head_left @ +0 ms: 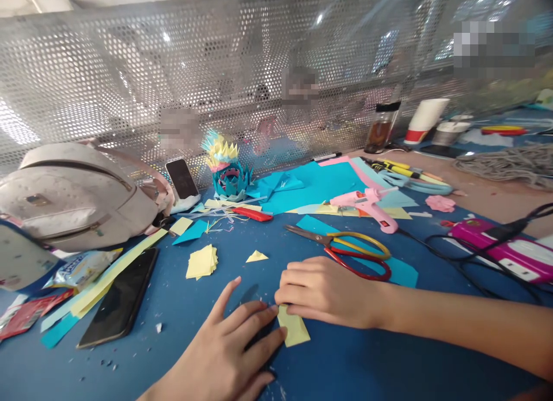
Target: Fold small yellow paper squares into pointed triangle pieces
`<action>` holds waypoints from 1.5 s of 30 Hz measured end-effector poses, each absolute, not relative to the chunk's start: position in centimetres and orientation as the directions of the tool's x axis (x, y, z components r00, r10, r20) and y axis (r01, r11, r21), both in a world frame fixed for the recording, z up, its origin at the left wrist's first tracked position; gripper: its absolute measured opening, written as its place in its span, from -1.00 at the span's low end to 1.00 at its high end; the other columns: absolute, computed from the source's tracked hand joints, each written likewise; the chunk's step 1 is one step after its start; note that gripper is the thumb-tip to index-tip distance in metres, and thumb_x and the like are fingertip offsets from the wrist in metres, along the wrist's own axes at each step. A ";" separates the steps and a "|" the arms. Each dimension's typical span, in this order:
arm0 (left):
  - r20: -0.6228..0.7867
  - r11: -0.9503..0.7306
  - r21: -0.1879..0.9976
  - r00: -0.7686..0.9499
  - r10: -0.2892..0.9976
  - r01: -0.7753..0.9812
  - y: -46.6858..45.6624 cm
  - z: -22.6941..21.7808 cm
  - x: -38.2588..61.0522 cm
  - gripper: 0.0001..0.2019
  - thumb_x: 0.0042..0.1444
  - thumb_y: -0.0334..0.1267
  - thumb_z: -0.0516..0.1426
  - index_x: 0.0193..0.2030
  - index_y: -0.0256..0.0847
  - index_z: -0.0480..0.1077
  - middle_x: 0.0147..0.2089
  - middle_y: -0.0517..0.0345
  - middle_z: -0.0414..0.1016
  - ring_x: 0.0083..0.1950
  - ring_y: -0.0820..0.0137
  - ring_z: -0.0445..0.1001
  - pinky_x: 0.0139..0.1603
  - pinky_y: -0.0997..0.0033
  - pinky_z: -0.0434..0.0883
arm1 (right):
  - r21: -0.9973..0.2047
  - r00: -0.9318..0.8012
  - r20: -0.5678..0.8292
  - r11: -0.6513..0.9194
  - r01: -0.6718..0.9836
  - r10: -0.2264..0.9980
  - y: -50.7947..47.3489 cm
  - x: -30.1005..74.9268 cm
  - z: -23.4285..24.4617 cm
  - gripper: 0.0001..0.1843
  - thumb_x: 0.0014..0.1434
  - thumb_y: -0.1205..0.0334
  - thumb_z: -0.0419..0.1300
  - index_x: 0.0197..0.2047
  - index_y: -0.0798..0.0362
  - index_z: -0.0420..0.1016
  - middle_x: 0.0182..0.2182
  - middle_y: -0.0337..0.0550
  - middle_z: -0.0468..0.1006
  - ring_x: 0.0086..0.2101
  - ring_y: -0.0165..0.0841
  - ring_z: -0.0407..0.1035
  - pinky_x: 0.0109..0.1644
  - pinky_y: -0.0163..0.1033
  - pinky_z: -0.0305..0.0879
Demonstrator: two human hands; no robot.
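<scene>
A small folded piece of yellow paper (pixel 294 330) lies on the blue tabletop between my hands. My left hand (pixel 233 343) rests beside it, fingers spread, with fingertips at its left edge. Curled over the paper's upper end, my right hand (pixel 324 291) presses it, its thumb hidden. Just beyond that hand are scissors (pixel 341 242) with one yellow and one red handle loop, lying on a blue paper strip (pixel 401 269). A stack of yellow paper squares (pixel 202 261) and a small folded yellow triangle (pixel 257 256) lie farther out.
A pink glue gun (pixel 367 204), red cutter knife (pixel 253 214) and blue paper sheets (pixel 315 185) lie farther back, near a layered paper model (pixel 228 176). Left are a backpack (pixel 82 193) and black phone (pixel 121 300). A purple power strip (pixel 501 248) with cables sits right.
</scene>
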State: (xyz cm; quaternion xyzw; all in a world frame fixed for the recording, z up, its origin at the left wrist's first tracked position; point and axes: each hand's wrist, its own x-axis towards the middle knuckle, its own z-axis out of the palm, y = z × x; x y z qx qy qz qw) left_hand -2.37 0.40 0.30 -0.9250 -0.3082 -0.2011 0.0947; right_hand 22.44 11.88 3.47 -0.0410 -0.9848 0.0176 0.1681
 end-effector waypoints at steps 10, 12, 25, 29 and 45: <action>0.382 -0.816 -0.034 0.762 0.523 0.577 0.6 1.5 -2.1 -0.64 0.46 -0.18 0.00 0.27 -0.23 0.39 0.21 0.01 0.54 0.25 0.26 0.46 0.57 -0.14 -0.32 | -0.069 -0.944 0.274 0.983 0.171 0.183 11.9 22.2 3.1 -0.76 0.41 0.07 0.20 -0.19 0.07 0.49 -0.25 -0.18 0.53 -0.28 -0.34 0.31 -0.26 -0.23 0.14; 0.346 -0.816 -0.029 0.772 0.534 0.577 0.6 1.6 -2.1 -0.67 0.46 -0.18 0.02 0.23 -0.23 0.40 0.24 0.00 0.52 0.27 0.26 0.45 0.57 -0.11 -0.32 | -0.071 -0.940 0.259 0.975 0.212 0.223 11.7 22.0 3.2 -0.81 0.39 0.13 0.22 -0.20 0.07 0.48 -0.26 -0.17 0.53 -0.27 -0.32 0.31 -0.25 -0.22 0.13; 0.200 -0.789 0.002 0.773 0.602 0.615 0.4 4.2 -1.7 -0.70 0.42 -0.20 0.09 0.23 -0.17 0.38 0.30 -0.05 0.45 0.33 0.19 0.39 0.55 -0.19 -0.10 | -0.145 -0.937 0.348 0.987 -0.064 -0.010 13.3 22.4 3.2 -0.75 0.50 0.27 0.01 -0.10 0.03 0.53 -0.14 -0.14 0.56 -0.20 -0.34 0.34 -0.16 -0.22 0.19; 0.218 -0.766 0.053 0.741 0.634 0.640 0.3 4.2 -1.7 -0.69 0.42 -0.15 0.11 0.23 -0.14 0.39 0.20 -0.03 0.47 0.31 0.21 0.39 0.54 -0.18 -0.07 | -0.155 -0.937 0.347 0.982 -0.105 -0.045 13.7 22.3 3.0 -0.67 0.53 0.13 -0.02 -0.10 0.00 0.56 -0.17 -0.14 0.56 -0.22 -0.34 0.33 -0.16 -0.22 0.15; 0.351 -0.814 -0.072 0.779 0.520 0.577 0.8 2.1 -2.0 -0.65 0.49 -0.13 -0.05 0.21 -0.19 0.43 0.33 0.12 0.45 0.29 0.24 0.38 0.53 -0.08 -0.58 | -0.433 -0.916 0.345 0.901 0.039 0.205 13.7 22.0 2.4 -0.83 0.41 0.20 0.16 -0.17 0.07 0.53 -0.32 -0.21 0.53 -0.27 -0.35 0.31 -0.11 -0.24 0.19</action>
